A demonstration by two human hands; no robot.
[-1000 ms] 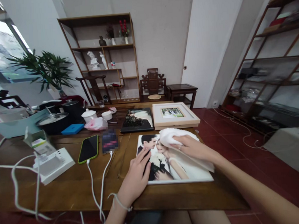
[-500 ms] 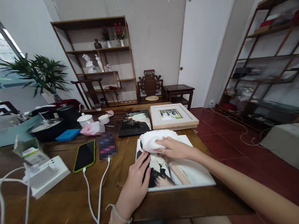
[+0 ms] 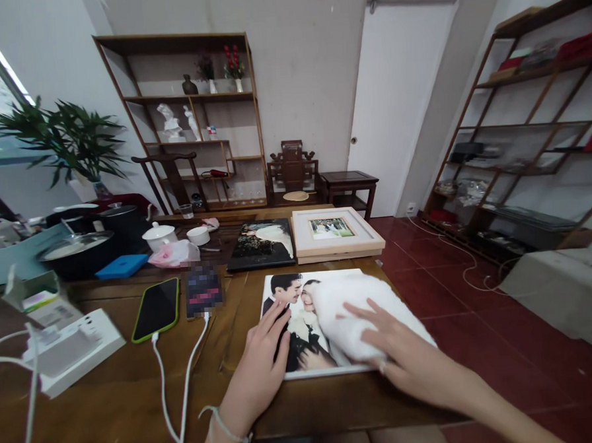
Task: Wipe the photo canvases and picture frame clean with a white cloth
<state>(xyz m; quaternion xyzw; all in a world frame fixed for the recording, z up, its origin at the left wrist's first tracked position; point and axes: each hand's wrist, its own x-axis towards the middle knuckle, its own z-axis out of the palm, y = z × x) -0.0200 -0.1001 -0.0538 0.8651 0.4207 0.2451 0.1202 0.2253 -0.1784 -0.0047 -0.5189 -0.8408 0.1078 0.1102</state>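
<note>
A photo print [image 3: 299,350] of a couple lies flat on the table near its front edge. My left hand [image 3: 263,355] rests with fingers stretched out on the print's left side, holding nothing. A bunched white cloth [image 3: 342,298] covers much of the print's right part and hides what is under it. My right hand [image 3: 399,348] presses down on the cloth and grips it, its fingers partly sunk into the folds.
Behind the print lie a dark photo panel [image 3: 260,244] and a light wooden picture frame [image 3: 340,251]. To the left are a phone [image 3: 156,309] on a cable, a white power strip [image 3: 82,352], a blue box [image 3: 122,265] and a lidded white bowl [image 3: 158,236].
My right hand has moved the cloth from the print's upper edge toward its right and nearer side, uncovering the couple's heads. My left hand keeps its place on the print. The view has shifted slightly.
</note>
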